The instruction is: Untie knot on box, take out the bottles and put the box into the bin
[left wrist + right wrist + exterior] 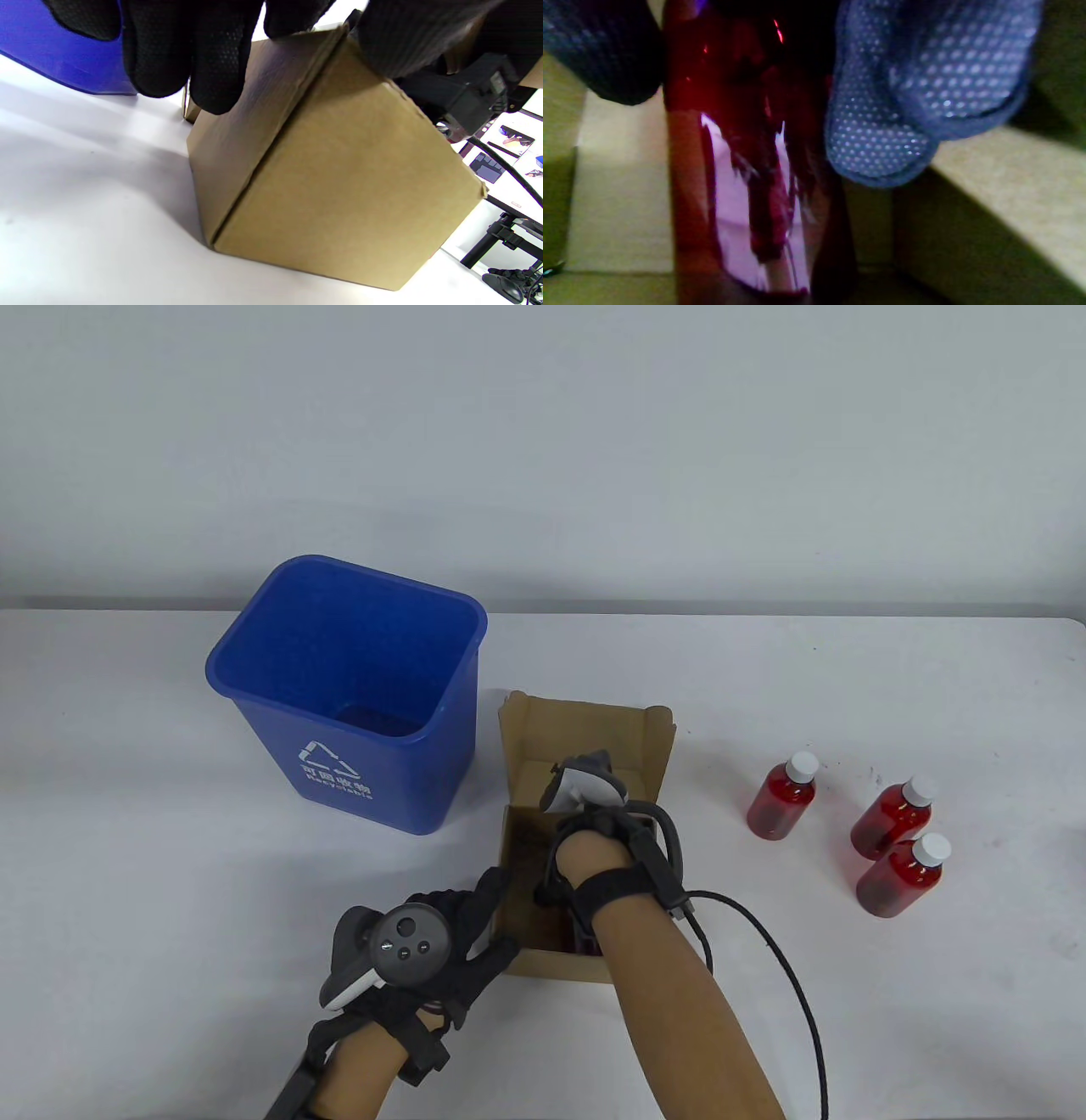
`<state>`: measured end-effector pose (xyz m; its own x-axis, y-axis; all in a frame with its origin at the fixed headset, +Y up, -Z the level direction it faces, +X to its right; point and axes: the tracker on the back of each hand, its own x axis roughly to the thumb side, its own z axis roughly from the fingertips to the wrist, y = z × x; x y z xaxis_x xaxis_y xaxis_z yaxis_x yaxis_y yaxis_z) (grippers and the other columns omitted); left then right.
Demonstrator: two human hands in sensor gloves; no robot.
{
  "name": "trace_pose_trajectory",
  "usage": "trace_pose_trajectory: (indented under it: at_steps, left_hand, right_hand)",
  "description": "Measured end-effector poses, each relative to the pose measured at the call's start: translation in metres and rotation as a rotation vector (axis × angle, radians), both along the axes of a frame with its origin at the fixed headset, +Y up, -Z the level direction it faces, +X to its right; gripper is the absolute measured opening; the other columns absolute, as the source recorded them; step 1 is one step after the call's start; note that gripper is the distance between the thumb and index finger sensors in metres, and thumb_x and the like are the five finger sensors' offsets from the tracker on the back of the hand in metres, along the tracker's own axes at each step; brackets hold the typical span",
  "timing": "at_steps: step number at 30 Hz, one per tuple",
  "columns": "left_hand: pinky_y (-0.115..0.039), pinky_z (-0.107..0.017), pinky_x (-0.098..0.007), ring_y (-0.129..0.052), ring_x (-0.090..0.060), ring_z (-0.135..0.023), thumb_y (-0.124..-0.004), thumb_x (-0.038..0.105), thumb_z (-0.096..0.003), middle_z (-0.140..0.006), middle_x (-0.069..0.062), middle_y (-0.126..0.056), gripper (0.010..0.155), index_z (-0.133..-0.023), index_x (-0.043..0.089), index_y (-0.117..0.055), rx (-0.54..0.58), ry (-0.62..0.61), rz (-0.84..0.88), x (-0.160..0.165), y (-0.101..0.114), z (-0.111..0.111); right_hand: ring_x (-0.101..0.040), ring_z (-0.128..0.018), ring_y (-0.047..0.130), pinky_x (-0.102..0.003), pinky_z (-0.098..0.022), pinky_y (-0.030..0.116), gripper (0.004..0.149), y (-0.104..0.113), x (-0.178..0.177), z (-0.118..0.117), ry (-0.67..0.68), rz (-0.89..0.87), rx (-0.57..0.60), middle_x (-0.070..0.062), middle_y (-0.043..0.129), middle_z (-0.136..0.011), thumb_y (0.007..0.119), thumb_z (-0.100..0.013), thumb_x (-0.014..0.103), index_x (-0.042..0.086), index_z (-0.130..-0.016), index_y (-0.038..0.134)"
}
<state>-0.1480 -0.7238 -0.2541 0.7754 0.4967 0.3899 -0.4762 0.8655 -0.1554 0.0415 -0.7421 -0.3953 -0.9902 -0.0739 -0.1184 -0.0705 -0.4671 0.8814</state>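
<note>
Left hand (441, 929): the box (585, 746) corner is held, fingers (216, 63) draped over its edge.
Right hand (585, 857): reached down into the box, a red bottle (746, 169) is gripped.

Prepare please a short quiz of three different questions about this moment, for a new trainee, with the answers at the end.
1. True or false: the blue bin already holds the cardboard box.
2. How many red bottles stand on the table outside the box?
3. Multiple choice. The right hand is: A) resting flat on the table, B) down inside the box with its grip on a red bottle, C) holding the bin's rim.

Key:
1. False; the box stands on the table beside the bin, and the left hand steadies its near corner.
2. Three.
3. B.
</note>
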Motion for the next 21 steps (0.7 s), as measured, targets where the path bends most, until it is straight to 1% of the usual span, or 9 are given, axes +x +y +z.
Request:
trace_pose_trajectory:
  at_steps: [4,6,8,12,15,16,17,21]
  left_hand:
    - [-0.053,-0.068,-0.074,-0.076,-0.055,-0.091,-0.068,0.059,-0.0481,-0.098,-0.018,-0.078,0.080,-0.114,0.025,-0.038,-0.006,0.002,0.005,0.000,0.000,0.000]
    - [-0.053,-0.068,-0.074,-0.076,-0.055,-0.091,-0.068,0.059,-0.0481,-0.098,-0.019,-0.078,0.080,-0.114,0.025,-0.037,-0.009,0.004,0.005,0.000,-0.001,0.000]
    - [-0.053,-0.068,-0.074,-0.076,-0.055,-0.091,-0.068,0.060,-0.0480,-0.098,-0.018,-0.079,0.080,-0.114,0.026,-0.037,-0.011,0.004,0.006,0.000,-0.001,0.000]
    - [-0.053,-0.068,-0.074,-0.076,-0.055,-0.091,-0.067,0.060,-0.0479,-0.098,-0.019,-0.078,0.080,-0.114,0.026,-0.036,-0.016,0.003,0.009,0.001,-0.001,0.001]
    - [-0.053,-0.068,-0.074,-0.076,-0.055,-0.091,-0.068,0.060,-0.0479,-0.098,-0.018,-0.079,0.081,-0.114,0.026,-0.036,-0.017,0.002,0.010,0.001,-0.001,0.001]
    - [-0.053,-0.068,-0.074,-0.076,-0.055,-0.091,-0.067,0.061,-0.0479,-0.097,-0.019,-0.079,0.081,-0.114,0.026,-0.036,-0.018,0.002,0.010,0.001,-0.001,0.001]
    - [-0.053,-0.068,-0.074,-0.076,-0.055,-0.091,-0.067,0.060,-0.0479,-0.098,-0.018,-0.079,0.081,-0.114,0.026,-0.036,-0.018,0.002,0.010,0.001,-0.001,0.001]
    - [-0.053,-0.068,-0.074,-0.076,-0.055,-0.091,-0.067,0.061,-0.0479,-0.097,-0.018,-0.079,0.081,-0.114,0.026,-0.035,-0.022,0.004,0.018,0.001,-0.001,0.001]
  right_hand:
    - [-0.031,-0.053,0.101,-0.036,-0.033,0.088,0.090,-0.001,-0.001,0.001,-0.019,-0.089,0.024,-0.025,0.066,-0.090,0.075,-0.043,0.065,-0.005,-0.094,0.051]
    - [-0.031,-0.055,0.099,-0.037,-0.035,0.086,0.089,0.001,-0.004,0.003,-0.027,-0.195,0.027,-0.024,0.064,-0.090,0.075,-0.044,0.064,-0.004,-0.094,0.050]
    - [-0.032,-0.056,0.098,-0.038,-0.036,0.086,0.088,0.006,-0.005,0.005,-0.044,-0.250,0.051,-0.024,0.064,-0.089,0.077,-0.044,0.063,-0.004,-0.094,0.050]
    - [-0.035,-0.057,0.097,-0.040,-0.036,0.085,0.087,0.025,-0.010,0.011,0.012,-0.288,0.174,-0.025,0.066,-0.087,0.079,-0.044,0.061,-0.004,-0.094,0.050]
    - [-0.035,-0.057,0.097,-0.040,-0.037,0.085,0.087,0.044,-0.010,0.018,0.056,-0.329,0.324,-0.025,0.066,-0.087,0.080,-0.044,0.060,-0.004,-0.094,0.050]
    - [-0.036,-0.057,0.097,-0.041,-0.037,0.084,0.086,0.050,-0.008,0.021,0.063,-0.348,0.381,-0.025,0.066,-0.087,0.080,-0.044,0.060,-0.004,-0.094,0.050]
    - [-0.036,-0.058,0.097,-0.041,-0.037,0.084,0.087,0.053,-0.007,0.022,0.066,-0.351,0.402,-0.025,0.066,-0.087,0.080,-0.044,0.060,-0.004,-0.094,0.050]
    - [-0.037,-0.056,0.097,-0.042,-0.036,0.084,0.086,0.080,0.012,0.031,0.074,-0.442,0.593,-0.025,0.067,-0.086,0.081,-0.042,0.059,-0.004,-0.093,0.051]
